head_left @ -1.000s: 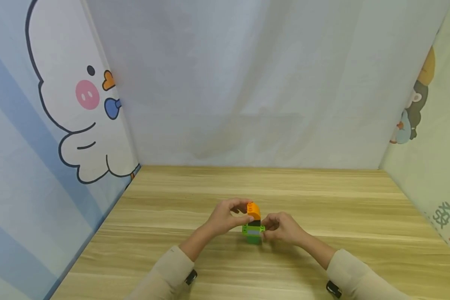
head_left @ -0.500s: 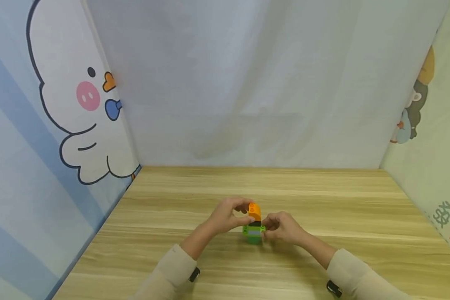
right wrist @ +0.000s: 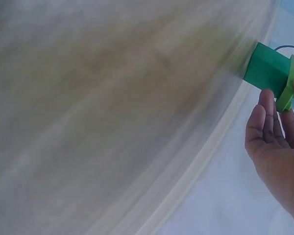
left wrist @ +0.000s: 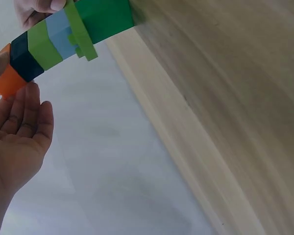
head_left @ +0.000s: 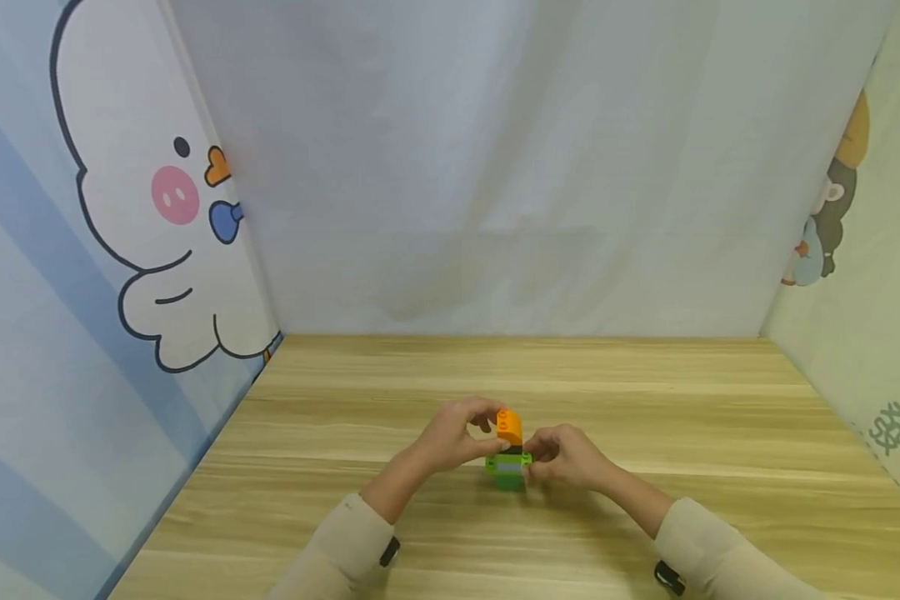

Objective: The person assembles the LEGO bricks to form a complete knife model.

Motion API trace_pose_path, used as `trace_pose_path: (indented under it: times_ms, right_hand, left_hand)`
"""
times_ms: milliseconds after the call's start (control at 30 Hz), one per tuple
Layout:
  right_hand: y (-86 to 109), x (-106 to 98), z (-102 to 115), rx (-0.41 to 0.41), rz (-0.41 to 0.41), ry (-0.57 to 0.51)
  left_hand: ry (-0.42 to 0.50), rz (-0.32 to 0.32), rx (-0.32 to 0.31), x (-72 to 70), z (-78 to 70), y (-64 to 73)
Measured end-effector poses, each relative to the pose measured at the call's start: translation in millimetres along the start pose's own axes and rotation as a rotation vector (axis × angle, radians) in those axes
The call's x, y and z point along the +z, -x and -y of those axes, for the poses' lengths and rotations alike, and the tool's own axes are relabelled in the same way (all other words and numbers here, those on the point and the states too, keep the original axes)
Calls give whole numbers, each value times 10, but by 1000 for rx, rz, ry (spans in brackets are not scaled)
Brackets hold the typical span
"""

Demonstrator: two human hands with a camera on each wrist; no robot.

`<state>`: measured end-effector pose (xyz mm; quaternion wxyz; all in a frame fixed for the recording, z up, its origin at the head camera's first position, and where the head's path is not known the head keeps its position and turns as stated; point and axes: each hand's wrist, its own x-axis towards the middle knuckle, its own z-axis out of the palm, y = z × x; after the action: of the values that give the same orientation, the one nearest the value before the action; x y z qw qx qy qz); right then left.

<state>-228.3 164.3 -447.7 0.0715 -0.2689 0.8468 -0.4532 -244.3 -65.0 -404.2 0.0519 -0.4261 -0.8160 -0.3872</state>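
Observation:
A small tower of toy building bricks stands upright on the table, between both hands. From the bottom it runs dark green brick [left wrist: 106, 20], wider bright green plate [left wrist: 81, 33], light blue brick [left wrist: 59, 35], light green brick [left wrist: 43, 47], dark navy brick [left wrist: 25, 58] and a curved orange brick [head_left: 508, 427] with studs on top. My left hand [head_left: 452, 437] pinches the orange brick between thumb and fingers. Lower down, my right hand [head_left: 570, 457] pinches the tower near the bright green plate, its thumb at the light blue brick in the right wrist view.
The wood-grain table [head_left: 330, 433] reaches back to a grey-white cloth [head_left: 420, 167]. A blue panel with a cartoon bird [head_left: 131, 142] borders the left, and a pale green printed panel [head_left: 855, 358] borders the right. Both forearms wear light sleeves [head_left: 345, 533] with dark wrist devices.
Very little differs. The left hand and orange brick sit slightly lower and farther right in the head view, with less of the dark navy brick showing. The right hand keeps its hold.

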Motion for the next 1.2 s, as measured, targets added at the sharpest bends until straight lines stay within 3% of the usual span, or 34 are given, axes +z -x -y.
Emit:
trace_pose_path:
  times_ms: [300,467,633,833,1067,1200]
  right_hand:
    - [9,2,-11,12,9,-19]
    - [5,-6,-24,2,9,-27]
    - [-10,11,-32,-12,8,-40]
    - [-8,10,-6,-13,6,-27]
    - [3,3,-3,-25,18,-28]
    - [8,1,-16,-23,16,-12]
  left_hand:
    - [-23,203,-172,-123,-72,-138]
    - [35,245,-247,-150,-84,-174]
    - [104,192,-283,-119,-22,-124]
    - [136,125,-237,-57,17,-62]
    - [209,5,-207,28,31,-41]
    - [266,-15,-178,43,16,-58]
